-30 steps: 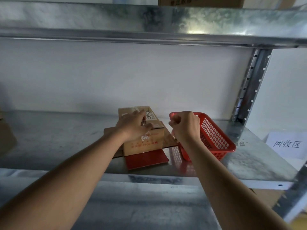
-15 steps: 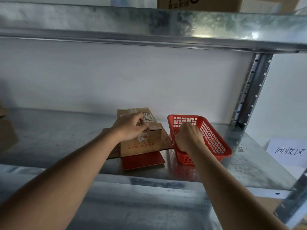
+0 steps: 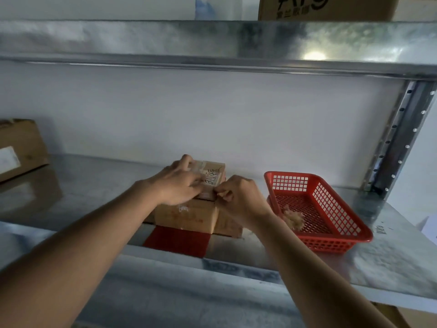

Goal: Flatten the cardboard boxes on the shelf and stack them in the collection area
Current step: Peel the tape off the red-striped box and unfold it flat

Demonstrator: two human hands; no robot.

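A small brown cardboard box point(image 3: 189, 215) sits on the metal shelf point(image 3: 94, 185), resting on a flat piece of cardboard with a red part point(image 3: 177, 241) at the front. My left hand point(image 3: 176, 185) lies on top of the box with its fingers spread over the taped lid. My right hand point(image 3: 238, 197) is at the box's right top edge, and its fingertips pinch at the tape point(image 3: 216, 191) there. A handwritten label point(image 3: 211, 177) shows between the hands.
A red plastic mesh basket point(image 3: 331, 242) stands right of the box and holds a crumpled wad of tape point(image 3: 293, 220). Another cardboard box point(image 3: 19, 147) sits at the far left. A larger box point(image 3: 326, 7) is on the shelf above. An upright post point(image 3: 399, 140) stands at the right.
My right hand left the basket, where a wad of tape now lies, and came back to the box's right top edge. The left hand stayed on the box.
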